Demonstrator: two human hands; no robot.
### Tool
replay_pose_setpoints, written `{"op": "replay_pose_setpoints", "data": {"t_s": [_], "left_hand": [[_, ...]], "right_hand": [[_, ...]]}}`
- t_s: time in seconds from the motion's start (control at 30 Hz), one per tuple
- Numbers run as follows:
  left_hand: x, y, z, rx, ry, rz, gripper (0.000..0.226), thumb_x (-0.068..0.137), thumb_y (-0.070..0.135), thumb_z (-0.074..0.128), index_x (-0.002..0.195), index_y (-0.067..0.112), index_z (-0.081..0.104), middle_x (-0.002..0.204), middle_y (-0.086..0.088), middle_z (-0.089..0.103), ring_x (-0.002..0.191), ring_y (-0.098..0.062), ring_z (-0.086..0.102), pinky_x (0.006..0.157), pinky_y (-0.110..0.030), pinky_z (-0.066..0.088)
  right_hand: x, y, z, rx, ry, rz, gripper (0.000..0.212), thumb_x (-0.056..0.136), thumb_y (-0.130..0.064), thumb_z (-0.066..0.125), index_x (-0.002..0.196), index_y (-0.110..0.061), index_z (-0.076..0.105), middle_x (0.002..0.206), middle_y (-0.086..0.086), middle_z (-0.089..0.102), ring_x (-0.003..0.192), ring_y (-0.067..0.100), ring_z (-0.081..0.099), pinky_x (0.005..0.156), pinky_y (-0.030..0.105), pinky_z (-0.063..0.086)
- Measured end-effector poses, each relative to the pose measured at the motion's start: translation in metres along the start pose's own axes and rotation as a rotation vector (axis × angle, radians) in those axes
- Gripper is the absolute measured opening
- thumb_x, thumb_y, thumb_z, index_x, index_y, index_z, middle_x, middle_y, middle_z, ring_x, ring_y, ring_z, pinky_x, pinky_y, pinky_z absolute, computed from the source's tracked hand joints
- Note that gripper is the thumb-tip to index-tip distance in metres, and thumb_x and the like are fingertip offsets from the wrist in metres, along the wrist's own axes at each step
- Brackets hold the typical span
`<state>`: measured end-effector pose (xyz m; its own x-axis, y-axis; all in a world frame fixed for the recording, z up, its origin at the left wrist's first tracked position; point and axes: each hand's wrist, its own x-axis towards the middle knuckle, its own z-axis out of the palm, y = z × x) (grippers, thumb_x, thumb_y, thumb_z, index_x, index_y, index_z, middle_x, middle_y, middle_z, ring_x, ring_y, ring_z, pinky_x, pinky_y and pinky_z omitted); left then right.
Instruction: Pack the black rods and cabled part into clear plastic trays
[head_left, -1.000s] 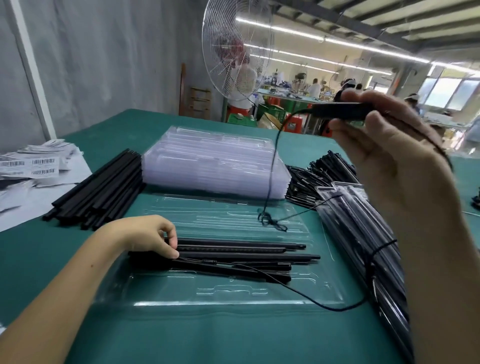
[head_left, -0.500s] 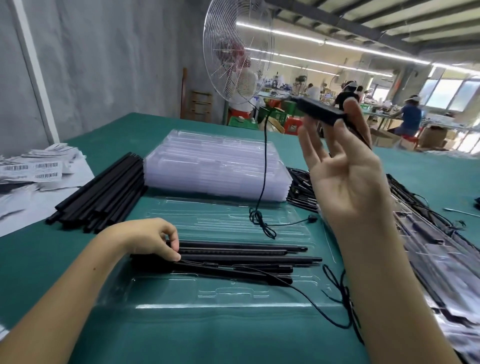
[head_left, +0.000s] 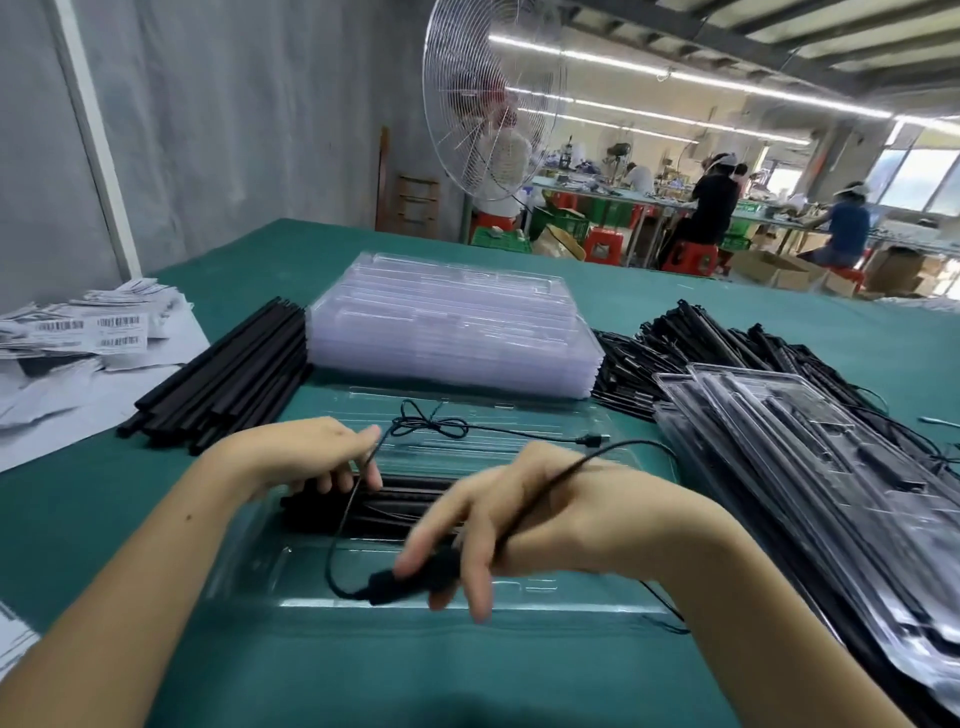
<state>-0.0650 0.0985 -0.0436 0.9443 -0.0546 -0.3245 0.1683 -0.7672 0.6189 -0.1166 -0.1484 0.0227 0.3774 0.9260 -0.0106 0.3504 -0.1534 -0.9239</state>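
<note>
**Cabled part held low over an open tray**

Nearest on the green tabletop (head_left: 467, 675): an open tray (head_left: 571, 590) of clear plastic. Just above its near half, gripped in the curled fingers of the right hand (head_left: 519, 519): the cabled part (head_left: 405, 579), a blurred black block. Draped over the back of that hand and running to a bow-tied bundle on the tray's far half: its thin cable (head_left: 434, 427).

In the tray's middle, side by side: black rods (head_left: 405, 501), held at their left ends under the curled fingers of the left hand (head_left: 306, 457). Cannot tell whether those fingers also pinch the cable passing beside them.

Left of the tray, a pile of loose rods (head_left: 223, 384). Right of it, overlapping packed trays (head_left: 805, 467). Just behind, a stack of empty trays (head_left: 452, 327). Far left, barcode labels (head_left: 93, 327). Beyond the tabletop's far edge, a standing fan (head_left: 488, 98).
</note>
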Motion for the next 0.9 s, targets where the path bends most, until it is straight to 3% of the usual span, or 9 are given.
{"op": "replay_pose_setpoints", "data": {"t_s": [0.13,0.2,0.3,0.37,0.5,0.57,0.7,0.83,0.9], "left_hand": [[0.002,0.007,0.004,-0.085,0.103,-0.005,0.063,0.096,0.057,0.03,0.073,0.019,0.074,0.057,0.008,0.055,0.046,-0.008,0.041,0.044,-0.02,0.031],[0.003,0.009,0.008,-0.077,0.151,0.029,0.057,0.092,0.06,0.039,0.069,0.02,0.073,0.049,0.011,0.054,0.039,-0.005,0.04,0.045,-0.021,0.031],[0.006,0.009,0.009,-0.109,0.187,0.111,0.036,0.087,0.047,0.061,0.066,0.018,0.067,0.045,0.009,0.052,0.036,-0.005,0.037,0.044,-0.02,0.03],[0.004,0.008,0.003,-0.293,0.176,0.164,0.026,0.085,0.035,0.067,0.068,0.016,0.067,0.05,0.006,0.049,0.038,-0.007,0.035,0.04,-0.017,0.028],[-0.009,0.005,-0.018,-0.802,0.209,0.321,0.017,0.067,0.039,0.074,0.075,0.023,0.074,0.055,0.006,0.052,0.041,-0.002,0.04,0.036,-0.011,0.032],[-0.014,0.001,-0.025,-0.918,0.221,0.418,0.018,0.064,0.036,0.075,0.076,0.023,0.074,0.061,0.005,0.057,0.046,-0.002,0.048,0.036,-0.011,0.034],[-0.025,-0.006,-0.034,-0.747,0.189,0.413,0.015,0.062,0.027,0.076,0.072,0.016,0.075,0.064,-0.005,0.065,0.051,-0.004,0.059,0.038,-0.013,0.039],[-0.04,-0.013,-0.044,-0.42,0.098,0.181,0.063,0.03,0.058,0.09,0.064,0.008,0.071,0.056,-0.008,0.061,0.054,-0.012,0.063,0.035,-0.018,0.037],[-0.045,-0.015,-0.047,-0.282,0.069,0.036,0.063,0.029,0.063,0.087,0.056,0.009,0.07,0.053,-0.005,0.056,0.048,-0.012,0.058,0.033,-0.018,0.031]], "right_hand": [[-0.018,0.004,0.01,-0.287,-0.053,0.094,0.018,0.085,0.0,0.061,0.099,-0.002,0.072,0.123,-0.001,0.06,0.109,0.006,0.059,0.097,0.022,0.044],[-0.026,0.009,0.018,-0.288,0.067,0.089,0.016,0.088,-0.012,0.063,0.101,-0.01,0.073,0.117,-0.006,0.064,0.109,0.005,0.059,0.097,0.021,0.044],[-0.033,0.019,0.027,-0.089,0.258,0.118,0.028,0.086,0.0,0.056,0.102,-0.017,0.072,0.106,-0.002,0.072,0.103,0.009,0.065,0.088,0.019,0.05],[-0.035,0.028,0.028,0.045,0.395,0.083,0.038,0.079,0.008,0.051,0.094,-0.018,0.074,0.099,0.002,0.073,0.099,0.011,0.067,0.083,0.016,0.049],[-0.032,0.055,0.018,0.194,0.749,0.092,0.037,0.076,0.014,0.056,0.083,-0.018,0.076,0.091,0.003,0.075,0.089,0.013,0.068,0.076,0.016,0.05],[-0.03,0.067,0.012,0.256,0.91,0.138,0.035,0.077,0.015,0.058,0.076,-0.015,0.076,0.091,-0.001,0.074,0.088,0.009,0.068,0.072,0.013,0.049],[-0.028,0.076,0.007,0.17,0.924,0.234,0.033,0.076,0.013,0.063,0.067,-0.017,0.076,0.091,-0.007,0.073,0.082,-0.001,0.065,0.068,0.008,0.046],[-0.025,0.079,0.011,0.124,0.715,0.278,0.04,0.075,0.017,0.062,0.077,-0.022,0.071,0.081,-0.006,0.072,0.077,0.003,0.064,0.069,0.014,0.049],[-0.025,0.082,0.014,0.124,0.645,0.293,0.04,0.075,0.017,0.062,0.078,-0.022,0.072,0.081,-0.003,0.072,0.076,0.007,0.063,0.068,0.018,0.05]]}}
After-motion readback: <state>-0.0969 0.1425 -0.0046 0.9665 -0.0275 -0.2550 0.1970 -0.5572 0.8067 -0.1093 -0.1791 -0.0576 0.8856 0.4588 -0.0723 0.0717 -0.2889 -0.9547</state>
